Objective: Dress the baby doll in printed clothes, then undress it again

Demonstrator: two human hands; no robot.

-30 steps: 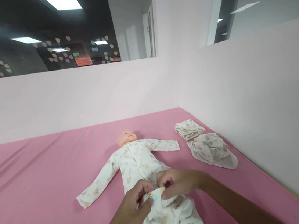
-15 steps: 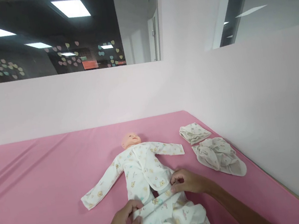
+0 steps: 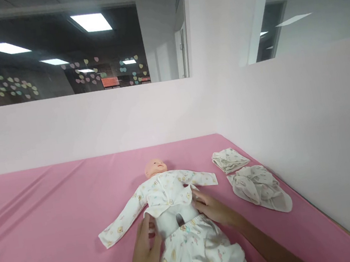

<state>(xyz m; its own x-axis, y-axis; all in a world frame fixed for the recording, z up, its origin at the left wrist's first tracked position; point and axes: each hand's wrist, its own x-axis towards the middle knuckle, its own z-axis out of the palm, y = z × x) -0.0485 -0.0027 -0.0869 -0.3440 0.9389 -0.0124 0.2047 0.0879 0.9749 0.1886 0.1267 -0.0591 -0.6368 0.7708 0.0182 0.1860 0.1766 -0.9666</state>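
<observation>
A baby doll (image 3: 156, 167) lies face up on the pink surface, wearing a white printed top (image 3: 167, 190) with long sleeves spread outward. The hem of the top is raised, baring the white lower torso. White printed trousers (image 3: 199, 247) cover the legs, their waistband below the bared part. My left hand (image 3: 149, 241) is at the left lower edge of the top, fingers closed near the hem; what they hold is hidden. My right hand (image 3: 210, 206) has its fingers closed on the right corner of the hem.
A folded printed cloth (image 3: 230, 160) and a crumpled printed cloth (image 3: 259, 188) lie at the right, by the wall. The pink sheet (image 3: 51, 226) runs to the back wall (image 3: 89, 125), which has a window above.
Both hands have let go of the trousers' waistband and moved up to the top's hem. The hem is now lifted toward the chest, and more of the torso shows.
</observation>
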